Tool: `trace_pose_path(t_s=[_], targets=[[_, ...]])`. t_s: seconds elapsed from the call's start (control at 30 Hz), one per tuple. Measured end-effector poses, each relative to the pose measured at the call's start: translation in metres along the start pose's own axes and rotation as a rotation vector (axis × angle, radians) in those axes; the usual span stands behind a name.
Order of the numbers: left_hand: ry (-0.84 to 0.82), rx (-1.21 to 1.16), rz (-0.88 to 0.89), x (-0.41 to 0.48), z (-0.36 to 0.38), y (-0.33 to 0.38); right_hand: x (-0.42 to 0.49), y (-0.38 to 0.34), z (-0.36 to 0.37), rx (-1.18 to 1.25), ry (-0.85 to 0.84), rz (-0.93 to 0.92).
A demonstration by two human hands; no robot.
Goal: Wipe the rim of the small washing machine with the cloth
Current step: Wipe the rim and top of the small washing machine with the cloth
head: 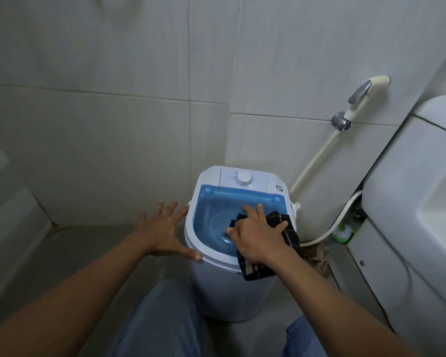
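Observation:
A small white washing machine [211, 276] with a translucent blue lid [211, 215] stands on the floor against the tiled wall, a timer knob [243, 179] at its back. My right hand [255, 238] lies flat on a dark checked cloth [289, 235], pressing it onto the lid and the right side of the rim; part of the cloth hangs over the front right edge. My left hand [162, 230] is spread open beside the machine, its thumb touching the white rim [191, 243] at the front left, holding nothing.
A white toilet [410, 202] stands close on the right. A bidet sprayer [366, 94] hangs on the wall with its hose [314, 163] running down behind the machine. A green brush [343, 231] lies by the toilet base. My knees in blue trousers [162, 323] are below the machine.

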State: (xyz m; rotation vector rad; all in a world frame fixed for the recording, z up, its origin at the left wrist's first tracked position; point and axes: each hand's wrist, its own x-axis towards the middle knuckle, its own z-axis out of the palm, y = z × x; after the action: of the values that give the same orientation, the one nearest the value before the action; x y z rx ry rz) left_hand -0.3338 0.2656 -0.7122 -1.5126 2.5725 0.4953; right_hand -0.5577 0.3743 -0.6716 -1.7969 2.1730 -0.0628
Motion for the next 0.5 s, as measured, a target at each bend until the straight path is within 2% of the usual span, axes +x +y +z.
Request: trace_pose_path(t_s=[0.2,0.27,0.4,0.5], targets=[[-0.004,0.02,-0.01,0.002,-0.001,-0.001,0.002,0.003,-0.005,-0.204,-0.008,-0.038],[-0.006,0.023,-0.01,0.001,-0.001,-0.001,-0.006,0.008,0.001,-0.142,0.083,-0.033],[-0.012,0.007,-0.007,0.003,0.0,-0.002,-0.017,0.028,0.019,0.135,0.36,0.033],[-0.02,-0.008,-0.003,0.003,0.001,-0.002,-0.006,0.034,0.023,0.222,0.455,0.091]])
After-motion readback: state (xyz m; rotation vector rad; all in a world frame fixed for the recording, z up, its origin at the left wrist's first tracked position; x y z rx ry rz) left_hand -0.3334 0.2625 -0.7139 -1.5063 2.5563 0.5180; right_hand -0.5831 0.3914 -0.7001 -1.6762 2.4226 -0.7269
